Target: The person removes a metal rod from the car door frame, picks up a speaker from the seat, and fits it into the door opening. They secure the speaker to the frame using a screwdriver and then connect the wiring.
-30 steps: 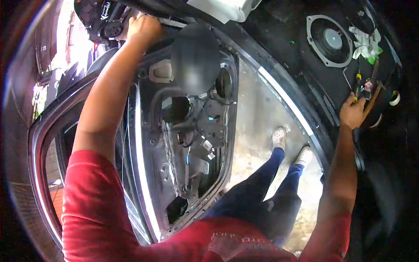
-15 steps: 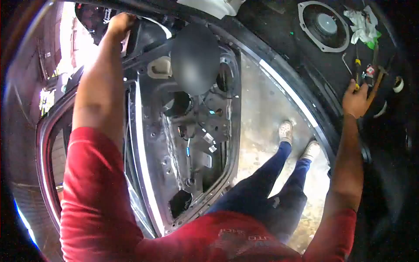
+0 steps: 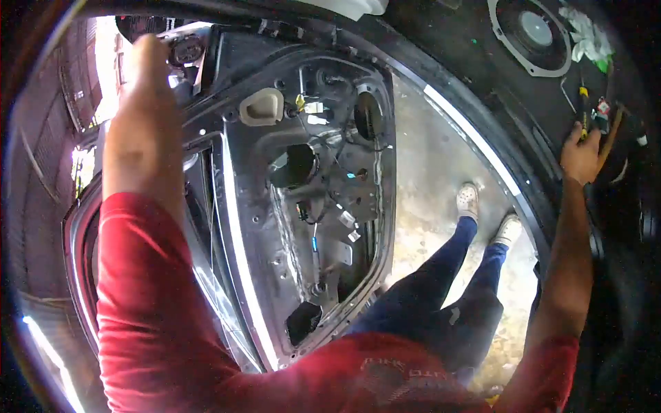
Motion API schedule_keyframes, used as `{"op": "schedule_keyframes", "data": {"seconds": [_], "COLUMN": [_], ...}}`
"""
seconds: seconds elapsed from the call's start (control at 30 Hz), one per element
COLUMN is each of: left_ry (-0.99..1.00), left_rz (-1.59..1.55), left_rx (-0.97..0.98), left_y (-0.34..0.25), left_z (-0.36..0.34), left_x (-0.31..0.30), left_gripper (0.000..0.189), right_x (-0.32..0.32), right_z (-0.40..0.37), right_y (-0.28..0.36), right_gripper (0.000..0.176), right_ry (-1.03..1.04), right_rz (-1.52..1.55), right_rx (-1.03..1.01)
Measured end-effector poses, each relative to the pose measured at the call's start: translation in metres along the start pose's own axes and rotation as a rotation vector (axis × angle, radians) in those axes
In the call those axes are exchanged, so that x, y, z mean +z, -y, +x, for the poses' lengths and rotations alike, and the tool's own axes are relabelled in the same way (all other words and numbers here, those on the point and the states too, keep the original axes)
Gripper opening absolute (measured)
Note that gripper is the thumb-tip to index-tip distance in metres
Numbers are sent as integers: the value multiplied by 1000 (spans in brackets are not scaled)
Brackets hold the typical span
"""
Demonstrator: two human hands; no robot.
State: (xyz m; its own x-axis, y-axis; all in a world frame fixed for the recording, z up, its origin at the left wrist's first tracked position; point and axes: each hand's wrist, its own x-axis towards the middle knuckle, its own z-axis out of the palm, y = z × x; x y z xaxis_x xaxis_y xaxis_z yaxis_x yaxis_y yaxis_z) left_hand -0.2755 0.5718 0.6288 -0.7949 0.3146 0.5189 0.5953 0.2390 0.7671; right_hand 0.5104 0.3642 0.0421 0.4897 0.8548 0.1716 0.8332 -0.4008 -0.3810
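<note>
At the upper left, my left hand point(image 3: 150, 51) is raised beside a dark part with a round opening point(image 3: 186, 49); its fingers are blurred and mostly hidden. My right hand point(image 3: 580, 160) is at the right on the dark carpeted surface, its fingers closed on a yellow-and-black screwdriver point(image 3: 584, 103). Close to that hand lie a wooden-handled tool point(image 3: 612, 134) and a small red-and-white item point(image 3: 602, 110). Between my arms stands a bare inner door panel point(image 3: 261, 199) with holes, loose connectors point(image 3: 346, 219) and a beige cup-shaped piece point(image 3: 261, 107).
A round speaker point(image 3: 536, 29) in a grey frame and a crumpled white wrapper point(image 3: 589, 43) lie at the upper right. The door frame's sill point(image 3: 475, 144) curves down the right. My feet point(image 3: 467, 201) stand on the concrete floor point(image 3: 427, 172).
The view has shifted, so the door and right-hand items appear further right. A dark blurred oval over the door's top is gone, showing connectors there. My left hand has moved left and slightly down.
</note>
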Motion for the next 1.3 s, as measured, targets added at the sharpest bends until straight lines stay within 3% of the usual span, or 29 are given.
{"op": "schedule_keyframes", "data": {"seconds": [0.17, 0.23, 0.33, 0.43, 0.47, 0.53, 0.6, 0.63, 0.73, 0.8, 0.83, 0.9, 0.93, 0.97, 1.1, 1.17, 1.2, 1.23, 1.3], "left_ry": [92, 160, 256, 317, 342, 358, 465, 1038, 1087, 1276, 1594, 1880, 1858, 1833, 1872, 1957, 1963, 2029, 2098], "left_rz": [-53, -103, -220, -385, -455, -598, -683, -797, -196, 313, 438, 831, 995, 1161, 1326, 1405, 1397, 1363, 1312], "left_rx": [473, 615, 706, 637, 562, 298, -200, -468, -920, -1098, -701, -23, 94, 206, 79, 254, 241, 153, 62], "left_y": [-158, -212, -248, -243, -231, -180, -102, -48, 38, 103, 151, 285, 313, 341, 375, 401, 432, 472, 471], "left_z": [-8, -44, -126, -209, -243, -340, -461, -488, -654, -731, -745, -773, -772, -771, -737, -739, -750, -766, -779], "left_x": [-5, 0, -6, -29, -45, -90, -126, -147, -159, -172, -180, -210, -218, -225, -245, -255, -265, -276, -268], "left_gripper": [20, 20, 19, 20, 20, 20, 20, 17, 23, 30, 22, 21, 25, 29, 30, 30, 30, 29, 28], "right_x": [-7, -3, 4, -15, -14, -17, -12, -29, -17, -20, -22, -31, -36, -33, -29, -24, -23, -26, -32], "right_z": [-3, -3, -2, 1, 1, -8, -6, -6, -2, -5, -3, -4, -3, -5, -3, -4, -5, -6, -5], "right_y": [8, 7, 6, 13, 11, 19, 14, 23, 15, 19, 18, 25, 29, 27, 25, 25, 25, 28, 31], "right_gripper": [60, 58, 53, 54, 54, 52, 45, 47, 49, 50, 51, 52, 53, 53, 51, 49, 47, 47, 47], "right_ry": [142, 3, -105, 98, 166, 72, -79, 56, 60, 65, 75, 125, 173, 74, 138, 70, 0, 1, 52], "right_rz": [98, 26, 158, 84, 125, 144, 162, 221, 182, 200, 213, 197, 186, 150, 176, 174, 178, 172, 90], "right_rx": [105, 7, -14, 37, 80, 68, -1, 78, 60, 56, 72, 126, 190, 109, 114, 58, 11, 1, 51]}}
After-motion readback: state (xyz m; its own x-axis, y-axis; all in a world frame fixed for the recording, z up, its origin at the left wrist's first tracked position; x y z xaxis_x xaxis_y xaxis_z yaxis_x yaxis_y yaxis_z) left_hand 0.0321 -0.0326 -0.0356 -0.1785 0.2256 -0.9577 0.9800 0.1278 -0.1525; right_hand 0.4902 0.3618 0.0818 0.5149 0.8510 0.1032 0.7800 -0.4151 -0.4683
